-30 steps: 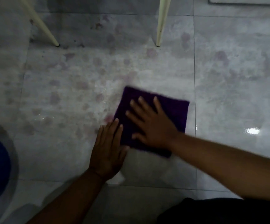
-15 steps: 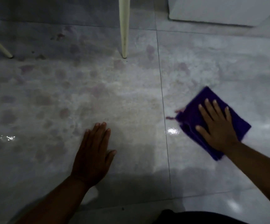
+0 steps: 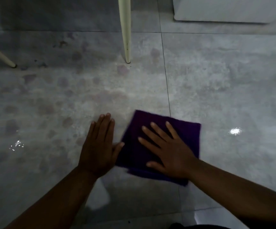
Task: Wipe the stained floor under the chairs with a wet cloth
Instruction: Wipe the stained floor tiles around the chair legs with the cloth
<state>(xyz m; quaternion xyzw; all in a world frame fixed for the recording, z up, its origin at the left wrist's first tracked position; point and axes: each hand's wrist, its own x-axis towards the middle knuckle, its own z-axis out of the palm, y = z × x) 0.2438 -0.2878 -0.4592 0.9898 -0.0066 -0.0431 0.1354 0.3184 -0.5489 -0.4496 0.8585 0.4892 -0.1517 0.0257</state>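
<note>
A folded purple cloth (image 3: 185, 134) lies flat on the grey tiled floor (image 3: 233, 96). My right hand (image 3: 168, 149) presses down on it with fingers spread. My left hand (image 3: 99, 146) rests flat on the bare tile just left of the cloth, its thumb touching the cloth's left edge. Several dull reddish stains (image 3: 48, 109) dot the floor to the left and toward the chair legs. The tile around the cloth looks wet and shiny.
A cream chair leg (image 3: 125, 30) stands on the floor ahead of my hands. A second, slanted one (image 3: 0, 55) is at the far left. A white object (image 3: 225, 12) sits on the floor at the top right. Something dark (image 3: 208, 226) shows at the bottom edge.
My right hand slid the cloth back to the left, from the right-hand tile to beside my left hand. The left hand stayed planted on the floor.
</note>
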